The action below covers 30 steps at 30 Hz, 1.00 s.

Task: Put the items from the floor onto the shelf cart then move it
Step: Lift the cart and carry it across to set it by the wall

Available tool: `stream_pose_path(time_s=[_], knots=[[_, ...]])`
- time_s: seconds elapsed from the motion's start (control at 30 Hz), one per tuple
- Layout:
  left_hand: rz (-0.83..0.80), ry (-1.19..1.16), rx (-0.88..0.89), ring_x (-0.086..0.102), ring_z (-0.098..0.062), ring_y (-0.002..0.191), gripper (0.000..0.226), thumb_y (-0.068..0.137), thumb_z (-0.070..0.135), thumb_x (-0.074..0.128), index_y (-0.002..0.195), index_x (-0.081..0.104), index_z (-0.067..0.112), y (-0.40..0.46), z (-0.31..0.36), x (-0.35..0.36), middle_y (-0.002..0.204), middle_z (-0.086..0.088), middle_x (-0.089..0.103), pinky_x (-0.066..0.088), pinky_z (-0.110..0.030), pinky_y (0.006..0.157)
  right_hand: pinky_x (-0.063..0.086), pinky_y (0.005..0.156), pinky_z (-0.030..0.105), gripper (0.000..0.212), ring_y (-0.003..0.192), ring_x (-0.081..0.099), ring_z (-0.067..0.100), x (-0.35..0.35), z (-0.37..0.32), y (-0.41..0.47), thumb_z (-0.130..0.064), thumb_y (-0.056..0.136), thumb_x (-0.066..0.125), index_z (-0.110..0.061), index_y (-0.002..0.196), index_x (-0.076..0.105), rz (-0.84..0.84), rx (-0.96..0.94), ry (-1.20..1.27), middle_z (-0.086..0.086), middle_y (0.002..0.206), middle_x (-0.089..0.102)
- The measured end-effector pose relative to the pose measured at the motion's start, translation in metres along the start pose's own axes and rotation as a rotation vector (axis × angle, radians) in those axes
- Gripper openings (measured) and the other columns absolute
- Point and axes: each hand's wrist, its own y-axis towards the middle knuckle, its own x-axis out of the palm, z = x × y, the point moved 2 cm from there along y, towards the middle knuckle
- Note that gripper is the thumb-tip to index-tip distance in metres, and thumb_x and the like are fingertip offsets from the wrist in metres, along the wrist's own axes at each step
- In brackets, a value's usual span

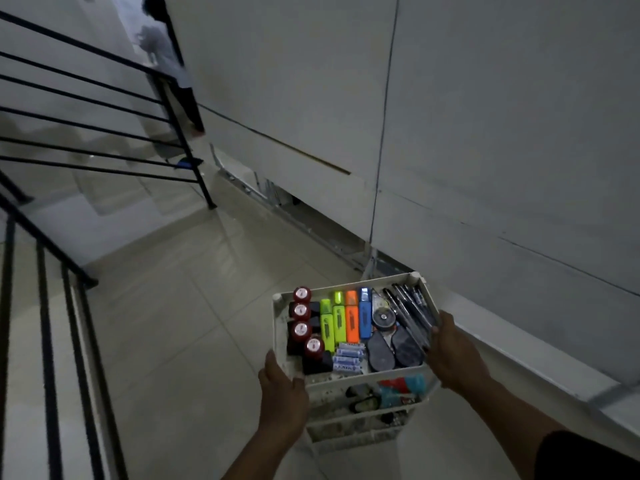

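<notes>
A white tiered shelf cart stands on the tiled floor in front of me. Its top tray holds red-capped black stamps, coloured highlighters, small batteries, black pens, a tape roll and dark oval items. The lower tiers show red, teal and dark objects, blurred. My left hand grips the tray's near left corner. My right hand grips the tray's right edge.
A grey wall with a raised base ledge runs along the right. Black stair railings stand at the left, with stairs beyond. A person is at the top of the hallway. Bare tile floor lies ahead on the left.
</notes>
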Motion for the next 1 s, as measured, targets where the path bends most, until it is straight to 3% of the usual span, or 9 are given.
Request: stream_pose_path(time_s=[0.07, 0.2, 0.27, 0.37, 0.43, 0.5, 0.7, 0.83, 1.0], knots=[[-0.043, 0.017, 0.022, 0.037, -0.034, 0.133, 0.068, 0.095, 0.017, 0.046, 0.152, 0.008, 0.019, 0.012, 0.008, -0.001, 0.156, -0.013, 0.018, 0.036, -0.034, 0.099, 0.044, 0.048, 0.032, 0.032, 0.061, 0.058, 0.020, 0.003, 0.001, -0.002, -0.019, 0.096, 0.053, -0.011, 0.125, 0.042, 0.040, 0.051, 0.020, 0.005, 0.088, 0.059], [-0.095, 0.020, 0.073, 0.042, -0.032, 0.127, 0.068, 0.093, 0.014, 0.048, 0.151, 0.016, 0.021, 0.035, 0.021, -0.002, 0.152, -0.012, 0.025, 0.036, -0.030, 0.087, 0.046, 0.056, 0.035, 0.028, 0.068, 0.061, 0.030, 0.009, 0.004, -0.005, -0.016, 0.093, 0.055, -0.011, 0.118, 0.043, 0.116, 0.173, 0.087, 0.012, 0.092, 0.063], [-0.119, 0.045, 0.108, 0.042, -0.032, 0.127, 0.067, 0.092, 0.013, 0.049, 0.151, 0.017, 0.020, 0.051, 0.031, -0.001, 0.150, -0.013, 0.027, 0.036, -0.030, 0.089, 0.044, 0.061, 0.035, 0.023, 0.076, 0.063, 0.036, 0.014, 0.007, -0.006, -0.014, 0.092, 0.056, -0.010, 0.112, 0.044, 0.162, 0.210, 0.081, 0.019, 0.096, 0.066], [-0.181, 0.070, 0.134, 0.046, -0.033, 0.119, 0.066, 0.092, 0.015, 0.049, 0.150, 0.018, 0.022, 0.072, 0.049, 0.003, 0.144, -0.010, 0.030, 0.049, -0.045, 0.092, 0.039, 0.061, 0.034, 0.021, 0.071, 0.059, 0.034, 0.019, 0.009, -0.004, -0.014, 0.092, 0.055, -0.012, 0.109, 0.042, 0.241, 0.270, 0.086, 0.019, 0.093, 0.067], [-0.223, 0.099, 0.151, 0.046, -0.034, 0.117, 0.065, 0.092, 0.015, 0.049, 0.149, 0.019, 0.024, 0.084, 0.059, 0.004, 0.142, -0.008, 0.030, 0.051, -0.055, 0.089, 0.039, 0.061, 0.034, 0.019, 0.066, 0.054, 0.030, 0.024, 0.008, -0.004, -0.016, 0.094, 0.051, -0.014, 0.110, 0.040, 0.283, 0.318, 0.100, 0.018, 0.091, 0.066], [-0.267, 0.130, 0.161, 0.045, -0.035, 0.119, 0.064, 0.093, 0.013, 0.047, 0.149, 0.019, 0.024, 0.097, 0.065, 0.002, 0.143, -0.009, 0.029, 0.049, -0.058, 0.091, 0.040, 0.063, 0.035, 0.021, 0.073, 0.060, 0.035, 0.031, 0.005, -0.006, -0.015, 0.094, 0.048, -0.013, 0.114, 0.041, 0.317, 0.374, 0.121, 0.019, 0.093, 0.065], [-0.358, 0.207, 0.201, 0.044, -0.036, 0.120, 0.063, 0.096, 0.014, 0.046, 0.150, 0.016, 0.023, 0.120, 0.076, -0.001, 0.146, -0.012, 0.027, 0.048, -0.057, 0.093, 0.043, 0.065, 0.037, 0.036, 0.082, 0.064, 0.041, 0.038, -0.006, -0.001, -0.010, 0.089, 0.049, -0.007, 0.123, 0.039, 0.345, 0.423, 0.114, 0.023, 0.097, 0.064], [-0.392, 0.239, 0.222, 0.041, -0.038, 0.125, 0.064, 0.096, 0.014, 0.045, 0.152, 0.013, 0.017, 0.133, 0.085, 0.004, 0.148, -0.019, 0.025, 0.043, -0.049, 0.101, 0.040, 0.062, 0.035, 0.029, 0.071, 0.059, 0.034, 0.033, -0.006, 0.015, -0.011, 0.090, 0.049, -0.008, 0.118, 0.039, 0.332, 0.480, 0.103, 0.021, 0.091, 0.064], [-0.473, 0.277, 0.281, 0.036, -0.037, 0.133, 0.066, 0.096, 0.016, 0.045, 0.152, 0.010, 0.014, 0.158, 0.087, 0.009, 0.152, -0.020, 0.023, 0.034, -0.043, 0.105, 0.034, 0.063, 0.035, 0.024, 0.081, 0.064, 0.042, 0.034, -0.012, 0.023, -0.010, 0.092, 0.047, -0.008, 0.114, 0.041, 0.390, 0.528, 0.058, 0.023, 0.089, 0.064]])
